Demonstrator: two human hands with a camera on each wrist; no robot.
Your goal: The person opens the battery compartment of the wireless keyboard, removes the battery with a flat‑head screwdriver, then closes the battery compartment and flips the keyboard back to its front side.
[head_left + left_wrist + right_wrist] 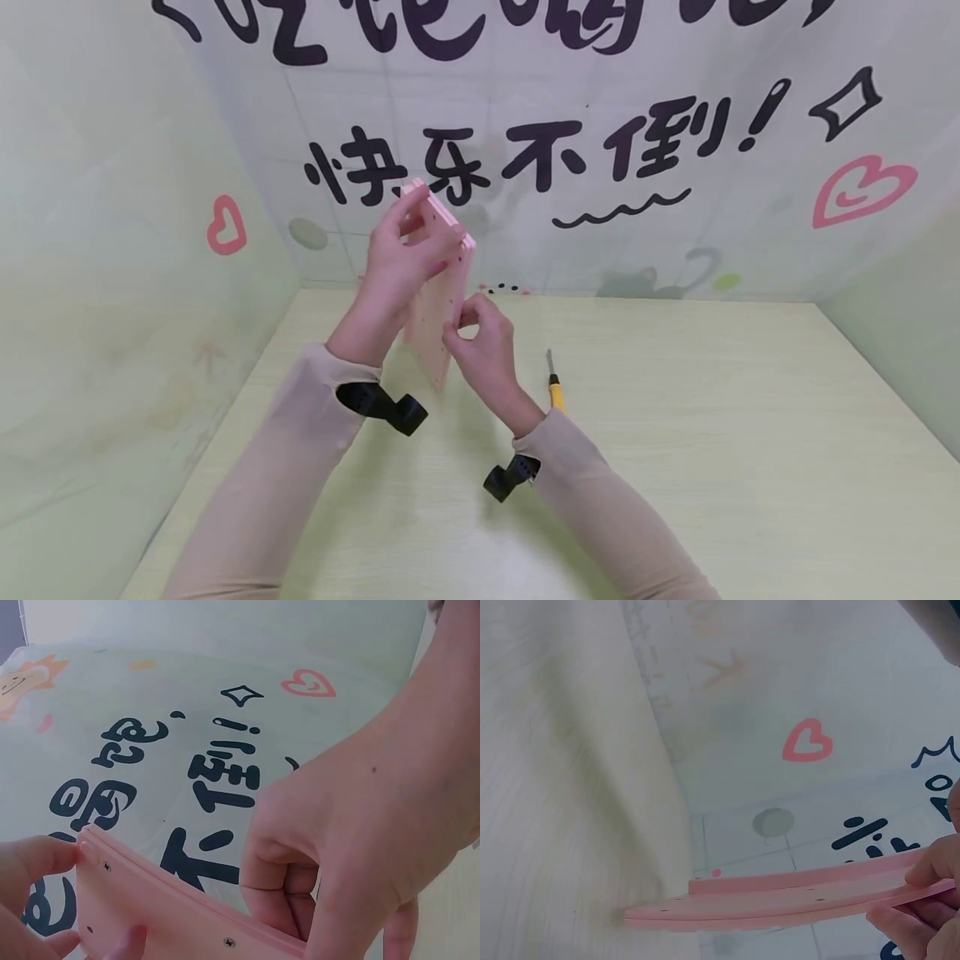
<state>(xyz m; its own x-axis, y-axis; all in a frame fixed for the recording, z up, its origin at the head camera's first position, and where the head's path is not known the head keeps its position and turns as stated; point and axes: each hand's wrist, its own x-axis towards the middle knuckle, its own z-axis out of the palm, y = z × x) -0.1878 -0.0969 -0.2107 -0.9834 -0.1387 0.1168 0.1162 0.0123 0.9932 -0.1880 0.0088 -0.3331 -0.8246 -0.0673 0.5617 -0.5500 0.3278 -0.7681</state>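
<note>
A flat pink plastic panel (435, 321) with small holes is held on end over the table, its lower corner right at the tabletop. My left hand (401, 250) grips its upper end, thumb on one side and fingers on the other. Lower down, my right hand (487, 350) pinches the near long edge between thumb and fingers. Cross-head screws are set along the panel's face (172, 911) in the left wrist view. From the right wrist, the panel (780, 904) shows edge-on with a raised strip along one side, and the right fingertips (904, 926) press its rim.
A screwdriver (554, 387) with a yellow and black handle lies on the pale table (712, 433), just right of my right hand; the sleeve covers its handle end. A printed cloth backdrop (540, 242) stands behind the table, with side walls left and right.
</note>
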